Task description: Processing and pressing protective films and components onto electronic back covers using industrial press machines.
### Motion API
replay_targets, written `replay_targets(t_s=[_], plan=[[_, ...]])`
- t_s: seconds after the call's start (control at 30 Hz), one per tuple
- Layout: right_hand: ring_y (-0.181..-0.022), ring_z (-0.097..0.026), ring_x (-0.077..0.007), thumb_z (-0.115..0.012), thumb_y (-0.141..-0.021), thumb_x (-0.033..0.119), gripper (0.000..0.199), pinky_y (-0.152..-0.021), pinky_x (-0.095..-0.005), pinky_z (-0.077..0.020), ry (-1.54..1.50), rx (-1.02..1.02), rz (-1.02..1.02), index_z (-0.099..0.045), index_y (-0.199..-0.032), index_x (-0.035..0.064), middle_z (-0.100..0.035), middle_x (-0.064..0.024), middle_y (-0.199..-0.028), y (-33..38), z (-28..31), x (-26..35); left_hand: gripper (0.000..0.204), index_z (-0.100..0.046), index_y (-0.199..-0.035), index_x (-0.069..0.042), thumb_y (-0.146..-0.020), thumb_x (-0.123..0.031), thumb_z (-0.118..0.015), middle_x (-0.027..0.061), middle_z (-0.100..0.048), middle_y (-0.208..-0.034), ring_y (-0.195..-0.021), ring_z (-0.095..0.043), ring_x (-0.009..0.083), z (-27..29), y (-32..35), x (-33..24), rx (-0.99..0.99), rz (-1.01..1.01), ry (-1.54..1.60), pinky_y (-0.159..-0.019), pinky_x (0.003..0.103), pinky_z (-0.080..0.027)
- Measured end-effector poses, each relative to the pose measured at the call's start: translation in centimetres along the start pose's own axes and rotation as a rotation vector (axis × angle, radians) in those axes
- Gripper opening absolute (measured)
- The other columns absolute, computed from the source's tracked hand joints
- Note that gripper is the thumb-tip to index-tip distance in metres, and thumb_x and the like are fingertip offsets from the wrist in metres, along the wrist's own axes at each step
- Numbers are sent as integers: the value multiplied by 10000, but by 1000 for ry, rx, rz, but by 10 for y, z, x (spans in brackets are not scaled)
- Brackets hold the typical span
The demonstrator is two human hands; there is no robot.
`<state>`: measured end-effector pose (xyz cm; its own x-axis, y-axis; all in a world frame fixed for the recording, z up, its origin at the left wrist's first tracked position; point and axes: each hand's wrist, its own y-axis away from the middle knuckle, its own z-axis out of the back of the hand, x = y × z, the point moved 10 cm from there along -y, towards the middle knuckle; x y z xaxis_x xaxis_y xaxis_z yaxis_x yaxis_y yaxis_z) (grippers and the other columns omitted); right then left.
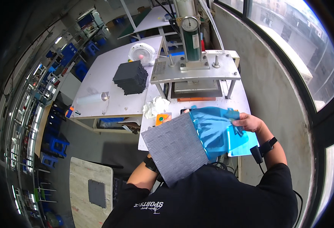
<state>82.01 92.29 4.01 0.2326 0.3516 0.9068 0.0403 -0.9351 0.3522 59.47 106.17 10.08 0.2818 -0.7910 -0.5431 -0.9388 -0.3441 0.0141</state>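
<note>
A square grey ribbed sheet [176, 148] is tilted in front of my chest. My left hand [167, 118] is mostly hidden behind this sheet, holding it, with a bit of the fingers at its far edge. Blue clear film [210, 129] runs along the sheet's right side, wrinkled and pulled out to the right. My right hand [248, 122] pinches the film's far right corner between thumb and fingers. Beneath the film, a flat bright-blue piece [243, 142] lies on the white table.
A metal press [195, 72] with a round gauge stands just ahead. An orange box with a green button [161, 119] and crumpled white paper [155, 107] lie left of it. A stack of dark sheets [132, 77], a small fan [142, 54] and a wooden-topped stand [79, 182] are leftward.
</note>
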Motion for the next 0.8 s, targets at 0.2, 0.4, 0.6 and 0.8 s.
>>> replay_targets(t_s=[0.2,0.4,0.6,0.8], plan=[[-768,-578,-95,-506,-899,48,469,-685,-245,-503,-198,-476,53,-436,-1363,81,-618,-23,-986,87,79,-54,679,-361,-1384,-123,-922,-611,-272,248,-489,-1231,-1033,-555,380,14,23,-32,-257,-130,65,-880,525,-475],[-520,-395,-38,-541,-910,136,414,-442,-182,-311,-67,-188,-379,-491,-1320,156,-556,37,-737,58,-31,-186,719,-350,-1389,-164,-886,-674,-289,150,-472,-1277,-1160,-477,335,78,58,-87,-197,-293,-193,-1003,507,-388],[-435,-395,-87,-526,-916,170,250,-356,-232,-322,-395,-344,-643,-513,-1164,144,-515,-22,-687,5,-66,-379,689,-358,-1384,-224,-879,-686,-280,150,-462,-1295,-1206,-444,327,115,19,-120,-376,-257,-173,-1052,531,-317],[-453,-460,-117,-530,-881,100,447,-343,-247,-335,-473,-760,-444,-461,-1321,137,-557,-67,-689,-38,-30,-412,683,-364,-1377,-241,-875,-694,-269,160,-483,-1264,-1185,-462,342,99,73,-75,-612,-199,-304,-1033,542,-335]])
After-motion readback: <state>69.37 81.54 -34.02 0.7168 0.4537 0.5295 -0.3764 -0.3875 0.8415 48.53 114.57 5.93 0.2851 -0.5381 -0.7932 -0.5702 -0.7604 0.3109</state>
